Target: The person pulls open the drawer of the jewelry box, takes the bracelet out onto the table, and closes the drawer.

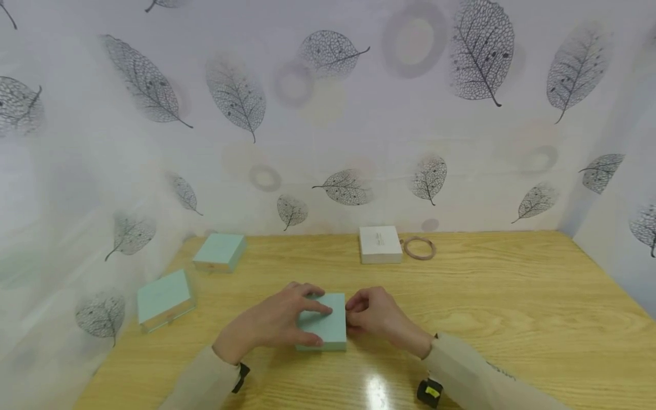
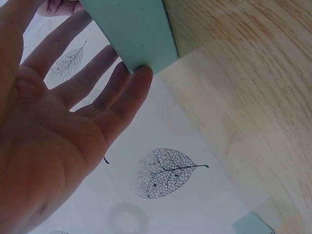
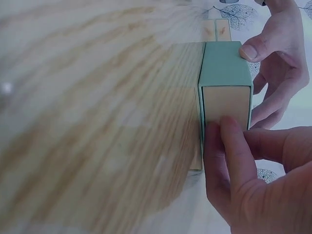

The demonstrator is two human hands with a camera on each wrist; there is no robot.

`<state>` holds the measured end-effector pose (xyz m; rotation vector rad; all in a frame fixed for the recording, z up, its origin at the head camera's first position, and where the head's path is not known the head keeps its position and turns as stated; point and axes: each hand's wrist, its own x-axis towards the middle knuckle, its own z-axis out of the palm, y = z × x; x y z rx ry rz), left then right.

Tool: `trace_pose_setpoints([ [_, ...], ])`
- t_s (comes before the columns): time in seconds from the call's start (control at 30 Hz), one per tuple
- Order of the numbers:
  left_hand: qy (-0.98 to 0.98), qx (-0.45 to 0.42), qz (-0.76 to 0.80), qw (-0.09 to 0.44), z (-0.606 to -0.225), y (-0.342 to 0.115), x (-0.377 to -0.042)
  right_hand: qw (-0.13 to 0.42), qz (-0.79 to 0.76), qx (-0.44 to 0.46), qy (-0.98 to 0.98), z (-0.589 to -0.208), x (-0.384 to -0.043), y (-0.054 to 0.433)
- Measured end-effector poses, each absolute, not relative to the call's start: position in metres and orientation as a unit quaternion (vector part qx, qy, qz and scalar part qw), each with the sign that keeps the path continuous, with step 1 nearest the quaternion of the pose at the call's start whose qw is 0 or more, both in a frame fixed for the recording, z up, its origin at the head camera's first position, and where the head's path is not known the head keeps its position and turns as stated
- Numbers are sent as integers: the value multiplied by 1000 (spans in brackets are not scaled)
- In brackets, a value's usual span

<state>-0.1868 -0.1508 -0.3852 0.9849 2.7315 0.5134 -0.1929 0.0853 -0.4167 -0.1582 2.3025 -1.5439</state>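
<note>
A mint green drawer box (image 1: 335, 327) lies on the table in front of me. Across it spreads my left hand (image 1: 279, 316), thumb at the near edge and fingers over the top and far edge, holding it steady. The right wrist view shows the box's cream drawer front (image 3: 226, 103), level with the end of the green sleeve. At that end my right hand (image 1: 381, 316) has its bent fingers (image 3: 236, 146) bunched against the drawer front. Whatever small part they pinch there is hidden behind them.
Two more mint green boxes, one nearer (image 1: 163, 296) and one farther (image 1: 220, 250), lie at the left of the wooden table (image 1: 487, 296). A white box (image 1: 380, 245) and a mauve ring (image 1: 420, 256) sit at the back. Leaf-patterned curtain (image 1: 348, 131) hangs behind.
</note>
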Motion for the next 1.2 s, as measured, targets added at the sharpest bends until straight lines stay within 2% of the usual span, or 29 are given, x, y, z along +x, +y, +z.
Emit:
trace_pose_setpoints([
  [1.2,923,325,174,111,-382,-147,-186,204,-584,-33,785,-413,-188,87],
])
